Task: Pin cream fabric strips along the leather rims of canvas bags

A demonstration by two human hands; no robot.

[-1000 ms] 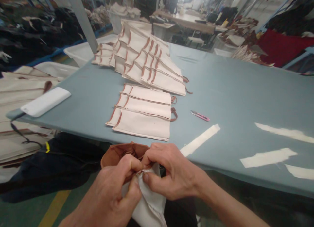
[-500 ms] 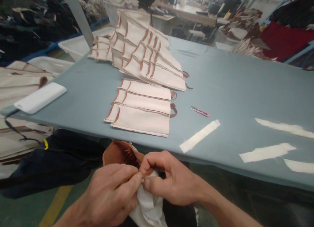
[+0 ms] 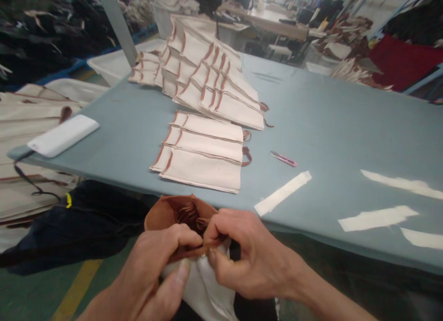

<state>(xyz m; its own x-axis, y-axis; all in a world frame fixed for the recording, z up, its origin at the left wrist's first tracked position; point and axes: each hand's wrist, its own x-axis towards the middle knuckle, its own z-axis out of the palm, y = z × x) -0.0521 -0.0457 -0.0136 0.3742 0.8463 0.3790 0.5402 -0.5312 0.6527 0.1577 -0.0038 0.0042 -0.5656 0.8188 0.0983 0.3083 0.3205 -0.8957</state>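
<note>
My two hands held the rim of a floppy bag [image 3: 204, 288] at the near edge of the table.
A smooth, rounded white slab [image 3: 64, 135] lay on the left corner of the flat blue-grey table [image 3: 332, 127]. My left hand [image 3: 152, 265] had thumb and finger clamped on the bag's rim, its brown lining gaping over bunched cords, pale cloth creased below. Beyond lay flat cream pouches [image 3: 204, 168] with brown edging, and a heaped pile [image 3: 207, 71] behind. My right hand [image 3: 252, 254] pinched the rim too. Rightward were pink snips [image 3: 284, 159], frayed cream strips [image 3: 379, 218] and, across the room, red cloth [image 3: 404, 62].
</note>
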